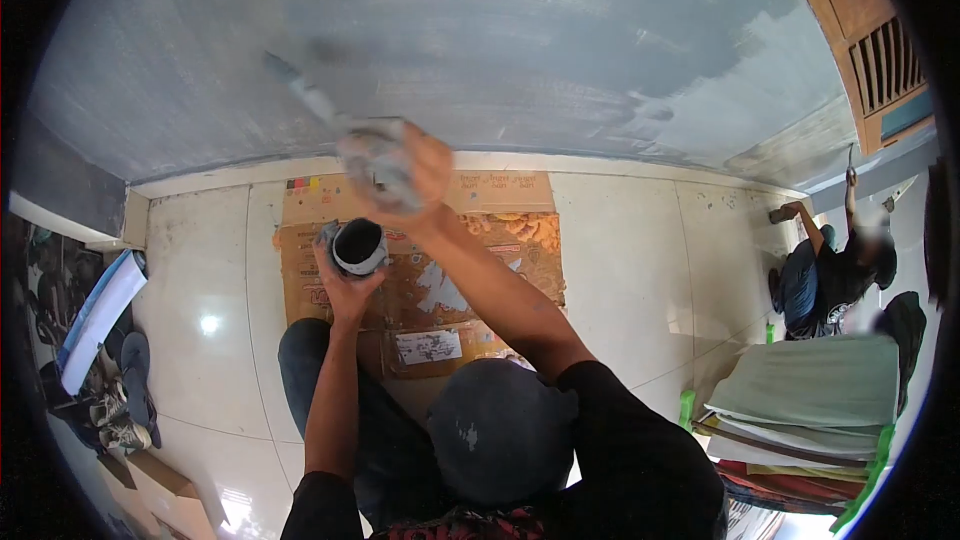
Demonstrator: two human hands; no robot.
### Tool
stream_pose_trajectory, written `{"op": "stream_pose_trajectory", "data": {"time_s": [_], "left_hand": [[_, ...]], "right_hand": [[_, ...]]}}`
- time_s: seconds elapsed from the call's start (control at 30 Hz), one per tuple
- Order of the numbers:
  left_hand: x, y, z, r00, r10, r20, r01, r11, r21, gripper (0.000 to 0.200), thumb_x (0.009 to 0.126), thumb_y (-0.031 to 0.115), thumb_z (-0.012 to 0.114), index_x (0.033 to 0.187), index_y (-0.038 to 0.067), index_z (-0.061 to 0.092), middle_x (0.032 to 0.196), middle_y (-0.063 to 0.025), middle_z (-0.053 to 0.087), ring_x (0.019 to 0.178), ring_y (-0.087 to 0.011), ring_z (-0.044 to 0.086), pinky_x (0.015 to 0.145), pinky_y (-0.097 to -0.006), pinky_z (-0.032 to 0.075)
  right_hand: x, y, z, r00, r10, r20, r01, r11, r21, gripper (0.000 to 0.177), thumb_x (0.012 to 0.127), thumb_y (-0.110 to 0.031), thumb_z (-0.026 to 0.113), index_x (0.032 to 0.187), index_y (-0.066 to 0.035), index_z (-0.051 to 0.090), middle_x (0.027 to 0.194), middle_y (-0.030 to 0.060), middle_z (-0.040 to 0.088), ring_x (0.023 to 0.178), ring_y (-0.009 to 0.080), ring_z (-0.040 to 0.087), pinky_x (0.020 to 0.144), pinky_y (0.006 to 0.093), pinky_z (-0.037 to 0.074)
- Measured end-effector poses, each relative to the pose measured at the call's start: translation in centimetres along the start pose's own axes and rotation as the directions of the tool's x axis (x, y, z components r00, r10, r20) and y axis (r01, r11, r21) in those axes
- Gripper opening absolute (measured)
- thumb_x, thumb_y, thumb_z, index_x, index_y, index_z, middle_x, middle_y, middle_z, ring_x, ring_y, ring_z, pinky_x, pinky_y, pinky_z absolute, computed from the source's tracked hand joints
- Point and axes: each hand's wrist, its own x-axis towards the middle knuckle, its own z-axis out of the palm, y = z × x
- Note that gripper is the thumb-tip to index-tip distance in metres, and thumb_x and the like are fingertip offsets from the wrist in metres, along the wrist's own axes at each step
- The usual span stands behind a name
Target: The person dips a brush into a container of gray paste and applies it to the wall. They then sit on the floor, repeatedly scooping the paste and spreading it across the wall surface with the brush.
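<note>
My left hand [348,290] is wrapped round a paint-smeared cup [360,248] with a dark inside, held over the cardboard. Raised toward the wall, my right hand [428,172] is closed on a paintbrush [312,98], blurred by motion. The brush points up and left, and its dark tip overlaps the grey wall [480,50] in this view. Grey smears cover the near part of the brush grip and fingers. Lighter, uneven patches show on the wall toward the right. Paint-spotted cardboard [420,290] lies on the floor below both hands.
On the right, a person [835,270] crouches by the wall with arms raised. A green rack with hanging cloths [805,385] stands in front of them. Shoes [122,415] and a cardboard box [170,500] sit at left. A wooden frame with a vent [885,65] borders the wall.
</note>
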Motion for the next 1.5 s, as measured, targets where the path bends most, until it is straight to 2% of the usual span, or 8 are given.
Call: {"op": "stream_pose_trajectory", "data": {"time_s": [0.23,0.37,0.67,0.87,1.03,1.27,1.37,1.5], "left_hand": [[0.3,-0.3,-0.7,0.998,-0.013,-0.061,0.009,0.997,-0.07,0.094,0.06,0.018,0.092,0.137,-0.001,0.043,0.13,-0.0161,0.049,0.122,-0.0312,0.053,0.106,-0.0433,0.043],[0.4,-1.5,-0.3,0.997,0.061,-0.054,-0.061,0.998,-0.002,0.093,0.061,0.019,0.093,0.138,0.0,0.043,0.134,-0.0177,0.047,0.126,-0.0334,0.051,0.108,-0.0452,0.042],[-0.2,-1.7,-0.9,0.999,0.047,-0.014,-0.046,0.998,0.046,0.093,0.058,0.018,0.093,0.134,-0.001,0.044,0.135,-0.0216,0.045,0.124,-0.0385,0.052,0.103,-0.0481,0.046],[0.4,-1.0,-1.1,0.996,0.075,-0.052,-0.073,0.997,0.037,0.092,0.058,0.018,0.092,0.134,-0.001,0.044,0.133,-0.0222,0.046,0.123,-0.0379,0.052,0.102,-0.0485,0.047],[0.2,-0.6,-0.3,0.997,0.076,-0.013,-0.075,0.996,0.056,0.091,0.057,0.018,0.093,0.133,-0.001,0.046,0.13,-0.0215,0.047,0.122,-0.0375,0.052,0.101,-0.0489,0.047],[-0.5,-1.5,0.0,1.0,0.017,0.016,-0.017,0.999,0.028,0.092,0.057,0.015,0.092,0.134,-0.001,0.046,0.133,-0.0201,0.047,0.123,-0.0362,0.052,0.105,-0.0459,0.045],[-0.1,-2.0,-0.4,0.999,0.031,-0.013,-0.031,1.0,-0.005,0.094,0.058,0.014,0.093,0.136,-0.001,0.044,0.133,-0.0185,0.048,0.123,-0.0348,0.053,0.107,-0.0443,0.043],[-0.2,-1.1,0.1,0.999,0.006,-0.031,-0.006,1.0,-0.009,0.095,0.058,0.019,0.093,0.137,-0.001,0.044,0.131,-0.0177,0.05,0.123,-0.0344,0.053,0.106,-0.0446,0.043]], "right_hand": [[-1.3,3.6,-6.5,0.995,0.031,0.095,0.009,0.918,-0.397,0.025,0.075,-0.001,0.073,0.099,-0.005,0.067,0.102,0.0119,0.073,0.088,0.0266,0.07,0.076,0.0363,0.055],[-2.9,4.2,-13.6,0.992,0.013,-0.129,-0.088,0.798,-0.596,0.01,0.085,0.001,0.073,0.089,0.003,0.064,0.095,0.0165,0.073,0.08,0.0263,0.072,0.071,0.034,0.058],[-3.0,2.0,-0.4,0.995,0.013,0.101,0.011,0.973,-0.232,0.016,0.076,-0.005,0.075,0.091,-0.004,0.069,0.098,0.0122,0.076,0.08,0.0234,0.073,0.064,0.0297,0.059],[-5.4,6.4,-11.6,0.984,-0.178,-0.004,0.146,0.82,-0.553,0.019,0.083,0.003,0.074,0.099,0.003,0.064,0.095,0.0175,0.073,0.086,0.0299,0.073,0.077,0.0386,0.06],[-6.2,3.8,-17.3,0.924,0.112,-0.365,-0.301,0.803,-0.515,0.014,0.088,0.002,0.075,0.091,0.007,0.062,0.098,0.0231,0.073,0.087,0.0273,0.073,0.079,0.0358,0.061],[-5.0,2.5,-5.1,0.997,0.057,0.055,-0.039,0.957,-0.289,0.01,0.079,-0.001,0.073,0.088,-0.004,0.071,0.094,0.0126,0.076,0.079,0.0223,0.074,0.07,0.0298,0.058],[-5.0,4.7,-7.1,0.995,-0.006,0.099,0.045,0.915,-0.4,0.031,0.069,0.003,0.073,0.098,-0.009,0.074,0.1,0.0114,0.076,0.08,0.0211,0.073,0.063,0.0284,0.057],[-5.2,7.9,-17.2,0.998,-0.036,-0.051,-0.001,0.806,-0.592,0.014,0.079,0.01,0.074,0.089,0.002,0.069,0.091,0.0133,0.074,0.082,0.023,0.073,0.075,0.0327,0.059]]}}
